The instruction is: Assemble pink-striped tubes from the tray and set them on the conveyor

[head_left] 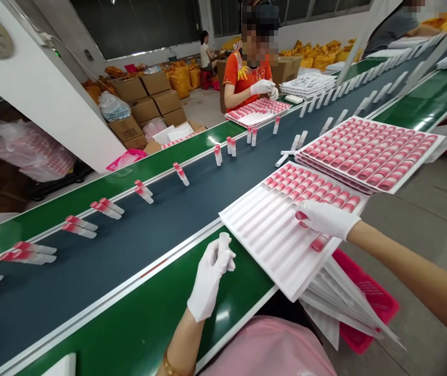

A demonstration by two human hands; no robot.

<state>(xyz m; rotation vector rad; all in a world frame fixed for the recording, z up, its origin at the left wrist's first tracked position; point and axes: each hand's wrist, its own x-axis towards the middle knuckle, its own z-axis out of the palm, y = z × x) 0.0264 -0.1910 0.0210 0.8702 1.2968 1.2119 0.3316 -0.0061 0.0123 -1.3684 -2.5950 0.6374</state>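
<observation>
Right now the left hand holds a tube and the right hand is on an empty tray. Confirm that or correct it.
One thing is wrong: the tray under the right hand is not empty. The head view shows pink-and-white tubes in its far rows, with only the near slots bare. The left hand does hold a tube.

We find a dark conveyor belt (102, 261) running between green benches (137, 334). Pink-and-white tubes (80, 227) lie on the belt, mostly in pairs; upright tubes (231, 147) stand farther along. A white tray (270, 245) rests on the near bench, overhanging its edge.
</observation>
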